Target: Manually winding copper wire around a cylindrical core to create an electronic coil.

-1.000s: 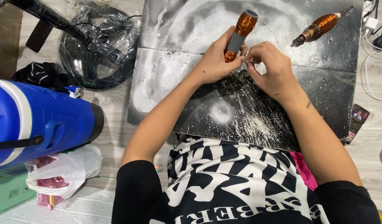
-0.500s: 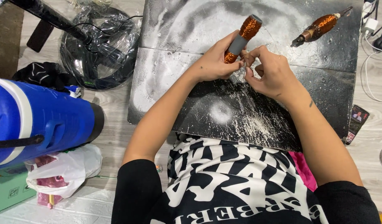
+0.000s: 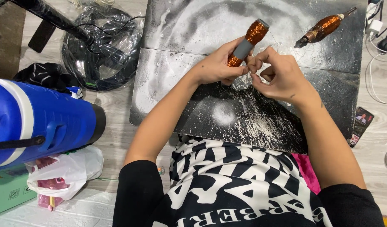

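Counting two orange glitter handles, I held one handle (image 3: 246, 44) in my left hand (image 3: 218, 67), fingers clamped, above the dusty black board (image 3: 202, 25); right hand (image 3: 279, 77) fingertips pinched beside it; second handle (image 3: 323, 27) lay apart.

Both bare forearms reach far, converging toward centre. Left hand (image 3: 216, 67) curled, fingers (image 3: 233, 46) wrapped in grip, thumb pressed low. Right hand (image 3: 279, 77) just beside it, touching; index and thumb pinched together, other fingers folded into palm.
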